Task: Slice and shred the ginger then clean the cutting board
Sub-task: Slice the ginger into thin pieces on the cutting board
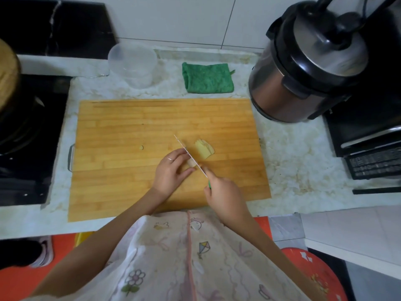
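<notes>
One cutting board [130,127] on marble counter [293,159]

No readable text anywhere in view.
Over on the right, the control panel [375,162] of the black appliance [366,129] carries rows of tiny pale marks, possibly button labels, but they're far too small and blurred to read.

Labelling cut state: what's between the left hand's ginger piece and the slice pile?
Only the knife, blade on the ginger piece the left hand holds, slice pile just beyond. Head view.
</notes>
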### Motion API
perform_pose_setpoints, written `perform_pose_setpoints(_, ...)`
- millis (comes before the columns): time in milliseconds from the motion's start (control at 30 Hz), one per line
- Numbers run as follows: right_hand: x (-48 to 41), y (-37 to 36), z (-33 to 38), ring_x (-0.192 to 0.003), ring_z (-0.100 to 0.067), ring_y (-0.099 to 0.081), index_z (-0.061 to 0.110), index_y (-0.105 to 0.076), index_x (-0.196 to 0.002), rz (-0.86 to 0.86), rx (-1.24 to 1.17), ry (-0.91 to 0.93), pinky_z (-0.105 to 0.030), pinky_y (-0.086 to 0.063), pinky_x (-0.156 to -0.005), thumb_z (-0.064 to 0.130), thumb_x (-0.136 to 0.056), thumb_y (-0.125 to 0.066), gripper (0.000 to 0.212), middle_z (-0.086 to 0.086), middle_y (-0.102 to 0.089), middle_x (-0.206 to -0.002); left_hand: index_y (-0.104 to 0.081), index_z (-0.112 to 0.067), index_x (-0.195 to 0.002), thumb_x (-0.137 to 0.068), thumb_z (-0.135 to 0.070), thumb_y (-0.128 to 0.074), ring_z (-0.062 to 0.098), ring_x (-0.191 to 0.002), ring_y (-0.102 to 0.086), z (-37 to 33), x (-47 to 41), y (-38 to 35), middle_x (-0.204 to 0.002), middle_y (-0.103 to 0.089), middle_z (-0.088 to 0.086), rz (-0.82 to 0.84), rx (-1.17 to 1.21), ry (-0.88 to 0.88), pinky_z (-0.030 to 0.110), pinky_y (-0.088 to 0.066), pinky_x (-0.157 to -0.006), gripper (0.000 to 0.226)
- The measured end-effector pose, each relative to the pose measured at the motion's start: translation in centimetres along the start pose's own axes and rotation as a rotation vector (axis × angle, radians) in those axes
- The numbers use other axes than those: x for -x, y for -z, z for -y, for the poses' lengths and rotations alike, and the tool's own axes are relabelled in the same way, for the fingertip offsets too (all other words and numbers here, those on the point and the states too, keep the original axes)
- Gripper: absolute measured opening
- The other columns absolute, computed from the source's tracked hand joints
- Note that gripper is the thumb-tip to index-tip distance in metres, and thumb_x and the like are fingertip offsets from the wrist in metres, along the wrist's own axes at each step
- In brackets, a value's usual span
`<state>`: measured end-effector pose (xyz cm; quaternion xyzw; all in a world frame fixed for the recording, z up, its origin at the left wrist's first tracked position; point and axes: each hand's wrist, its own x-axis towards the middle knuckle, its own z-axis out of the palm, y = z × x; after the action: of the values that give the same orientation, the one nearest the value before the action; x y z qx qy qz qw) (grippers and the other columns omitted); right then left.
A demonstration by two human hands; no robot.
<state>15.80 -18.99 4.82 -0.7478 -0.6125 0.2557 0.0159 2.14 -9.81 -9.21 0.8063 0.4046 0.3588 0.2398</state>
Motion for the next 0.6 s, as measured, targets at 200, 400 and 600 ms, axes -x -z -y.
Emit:
perform_pose_setpoints(200,0.3,-0.2,0.9,-0.086,-0.029,-0.064,0.027,-0.021,-0.149,0.014,0.093,-0.01,-0.031,-0.036,-0.062,0.013,-0.096,-0.039,0.057,-0.01,-0.065,-0.091,-0.068,-0.005,-0.1,-0.089,-0.052,-0.055,0.017,-0.102,-0.056,-0.3,0.2,0.2,-0.108,-0.062,0.006,-0.028,-0.014,0.045,0.023,-0.044,-0.082,0.049)
perform_pose_setpoints(400,0.1,-0.2,1.7,-0.088,-0.029,-0.065,0.025,-0.025,-0.146,-0.01,0.089,-0.035,-0.031,-0.037,-0.062,0.008,-0.096,-0.038,0.055,-0.011,-0.066,-0.094,-0.068,-0.002,-0.098,-0.086,-0.04,-0.062,0.02,-0.095,-0.055,0.1,0.2,0.0,-0.099,-0.064,0.01,-0.015,0.003,0.056,0.025,-0.045,-0.079,0.04)
perform_pose_setpoints(600,-0.1,0.5,1.9,-0.094,-0.031,-0.063,0.026,-0.027,-0.145,-0.003,0.038,-0.06,-0.031,-0.035,-0.064,0.007,-0.095,-0.037,0.055,-0.013,-0.065,-0.099,-0.066,-0.006,-0.096,-0.091,-0.047,-0.057,0.02,-0.092,-0.057,0.1,0.1,0.0,-0.093,-0.066,0.011,-0.048,0.032,0.036,0.025,-0.045,-0.081,0.042)
